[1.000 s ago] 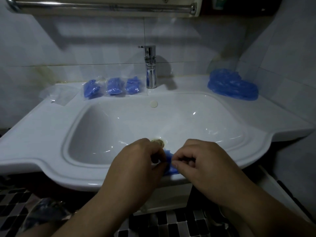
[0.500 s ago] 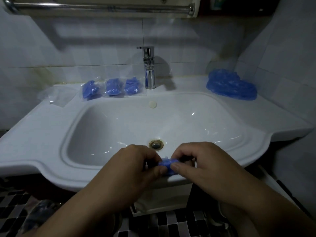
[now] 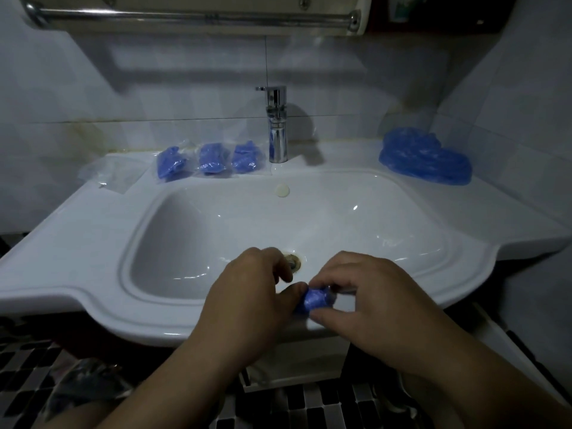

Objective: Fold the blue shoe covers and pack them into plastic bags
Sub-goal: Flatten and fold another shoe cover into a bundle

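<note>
A small folded blue shoe cover (image 3: 314, 300) is held over the front rim of the white sink (image 3: 102, 305). My right hand (image 3: 368, 300) pinches it between thumb and curled fingers. My left hand (image 3: 247, 301) touches its left end with the thumb, fingers curled. Three packed bags of blue shoe covers (image 3: 210, 161) lie in a row on the back ledge left of the tap. Loose blue shoe covers (image 3: 424, 157) are piled at the back right. Empty clear plastic bags (image 3: 113, 174) lie at the back left.
A chrome tap (image 3: 277, 125) stands at the back centre of the sink. The drain (image 3: 292, 261) sits just beyond my hands. A metal rail (image 3: 192, 15) runs overhead. Dark tiled floor (image 3: 28, 373) shows below the sink.
The shoe cover has been rolled tighter and now shows more in my right hand's pinch. Both hands shifted slightly right and up over the sink's front rim.
</note>
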`<action>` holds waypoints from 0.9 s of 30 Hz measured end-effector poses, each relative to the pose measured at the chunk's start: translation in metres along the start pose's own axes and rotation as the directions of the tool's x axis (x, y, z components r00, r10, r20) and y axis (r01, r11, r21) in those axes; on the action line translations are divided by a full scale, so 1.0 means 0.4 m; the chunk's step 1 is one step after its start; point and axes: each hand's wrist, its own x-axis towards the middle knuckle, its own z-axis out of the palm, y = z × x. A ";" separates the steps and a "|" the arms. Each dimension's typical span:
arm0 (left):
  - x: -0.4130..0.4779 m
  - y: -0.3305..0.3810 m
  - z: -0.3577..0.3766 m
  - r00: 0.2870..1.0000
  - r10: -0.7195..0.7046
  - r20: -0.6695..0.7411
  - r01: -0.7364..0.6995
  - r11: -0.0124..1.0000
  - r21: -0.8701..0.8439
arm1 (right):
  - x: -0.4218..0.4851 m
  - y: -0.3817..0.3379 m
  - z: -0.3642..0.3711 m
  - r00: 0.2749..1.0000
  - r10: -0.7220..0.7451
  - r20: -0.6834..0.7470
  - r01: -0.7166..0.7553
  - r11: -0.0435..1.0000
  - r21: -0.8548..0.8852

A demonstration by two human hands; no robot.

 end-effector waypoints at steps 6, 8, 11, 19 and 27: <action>-0.005 -0.026 -0.007 0.974 0.223 0.038 -0.220 0.974 -0.059 | 0.016 -0.004 0.003 0.998 0.018 -0.060 -0.021 0.999 -0.050; -0.008 -0.030 -0.009 0.970 0.239 0.042 -0.235 0.969 -0.079 | 0.023 -0.007 0.004 0.996 0.050 -0.072 -0.051 0.999 -0.007; -0.004 -0.029 -0.006 0.978 0.204 -0.031 -0.206 0.972 -0.112 | 0.038 -0.014 0.006 0.991 0.092 -0.095 -0.080 0.989 0.121; 0.014 -0.057 -0.054 0.990 -0.109 0.089 0.139 0.667 -0.732 | 0.105 -0.061 0.029 0.981 0.185 -0.054 -0.111 0.772 0.625; 0.040 -0.098 -0.093 0.968 -0.226 0.110 0.204 0.451 -0.869 | 0.170 -0.103 0.066 0.988 0.130 -0.079 -0.041 0.728 0.685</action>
